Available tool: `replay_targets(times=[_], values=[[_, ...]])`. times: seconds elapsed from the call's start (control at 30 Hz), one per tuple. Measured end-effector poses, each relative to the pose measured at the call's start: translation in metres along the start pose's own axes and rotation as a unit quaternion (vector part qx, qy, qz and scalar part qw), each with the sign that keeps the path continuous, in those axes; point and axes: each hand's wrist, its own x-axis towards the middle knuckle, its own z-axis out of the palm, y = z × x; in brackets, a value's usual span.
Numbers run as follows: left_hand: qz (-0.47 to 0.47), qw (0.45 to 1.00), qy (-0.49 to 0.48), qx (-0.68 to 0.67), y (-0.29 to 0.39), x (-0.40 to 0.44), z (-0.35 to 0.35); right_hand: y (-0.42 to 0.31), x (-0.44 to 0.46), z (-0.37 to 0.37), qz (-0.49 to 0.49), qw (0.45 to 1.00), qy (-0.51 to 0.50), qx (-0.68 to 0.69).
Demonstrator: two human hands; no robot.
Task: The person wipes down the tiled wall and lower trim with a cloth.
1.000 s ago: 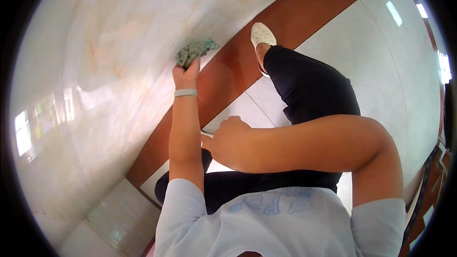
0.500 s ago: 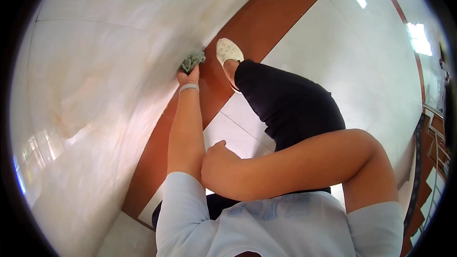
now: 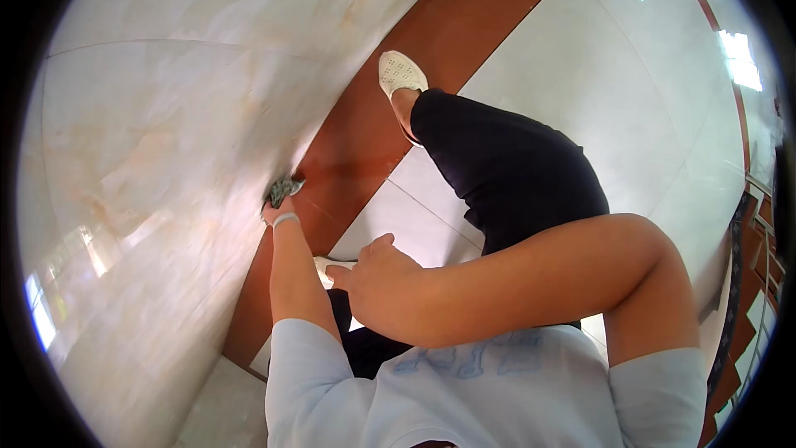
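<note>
My left hand [image 3: 274,211] is closed on a crumpled grey-green cloth [image 3: 283,189]. It presses the cloth low on the marbled wall [image 3: 157,149], where the wall meets the red-brown floor strip [image 3: 348,137]. A pale band [image 3: 286,217] circles that wrist. My right hand [image 3: 381,282] hangs in front of my body, near my left forearm, and holds nothing I can see. Its thumb and one finger stick out apart from each other; the other fingers are hidden behind the hand.
My leg in dark trousers [image 3: 514,166] is bent to the right, its cream perforated shoe [image 3: 402,72] on the strip. Part of another shoe [image 3: 325,272] shows beside my right hand. Glossy pale floor tiles [image 3: 580,58] spread to the right, towards a metal railing [image 3: 767,257].
My left hand has drawn the cloth back towards me and to the left along the base of the wall. My right hand has loosened, with a finger now showing.
</note>
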Motion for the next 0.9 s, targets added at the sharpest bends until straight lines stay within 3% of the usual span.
replay_targets(times=[0.03, 0.13, 0.23, 0.27, 0.3, 0.33, 0.37, 0.5, 0.57, 0.63, 0.67, 0.77, 0.9], values=[[-0.004, 0.990, -0.052, -0.135, -0.025, 0.017, -0.003, -0.001, 0.002, -0.001, -0.004, 1.000, -0.006, 0.004], [0.101, 0.983, -0.097, -0.119, 0.016, -0.012, 0.006, -0.005, 0.004, -0.002, -0.006, 1.000, -0.010, -0.002], [0.102, 0.956, -0.169, -0.218, 0.056, -0.022, 0.078, -0.004, 0.003, -0.001, 0.001, 1.000, -0.005, -0.012], [0.073, 0.895, -0.214, -0.383, 0.080, -0.031, 0.113, -0.005, 0.003, 0.000, 0.006, 1.000, -0.006, -0.014], [-0.080, 0.759, -0.288, -0.579, 0.120, -0.043, 0.132, -0.006, 0.003, 0.003, 0.021, 1.000, 0.021, -0.012], [-0.260, 0.573, -0.286, -0.723, 0.160, -0.055, 0.151, -0.008, 0.004, 0.007, 0.038, 0.998, 0.047, -0.010], [-0.343, 0.467, -0.302, -0.757, 0.202, -0.072, 0.154, -0.007, 0.004, 0.010, 0.055, 0.996, 0.073, -0.009], [-0.370, 0.453, -0.284, -0.760, 0.271, -0.095, 0.181, 0.001, 0.000, -0.008, 0.020, 1.000, 0.020, -0.001], [-0.366, 0.484, -0.281, -0.743, 0.270, -0.093, 0.176, 0.003, -0.006, -0.027, 0.022, 0.999, -0.010, 0.026], [-0.343, 0.522, -0.281, -0.729, 0.249, -0.084, 0.179, 0.002, -0.007, -0.027, 0.027, 0.999, -0.004, 0.028], [-0.377, 0.511, -0.235, -0.736, 0.232, -0.077, 0.176, 0.001, -0.006, -0.020, 0.034, 0.999, 0.015, 0.016], [-0.354, 0.540, -0.196, -0.738, 0.162, -0.045, 0.166, 0.003, -0.010, -0.016, 0.028, 0.999, 0.027, 0.005], [-0.365, 0.541, -0.120, -0.748, 0.130, -0.037, 0.141, 0.001, -0.012, -0.020, 0.014, 0.999, 0.023, -0.037]])
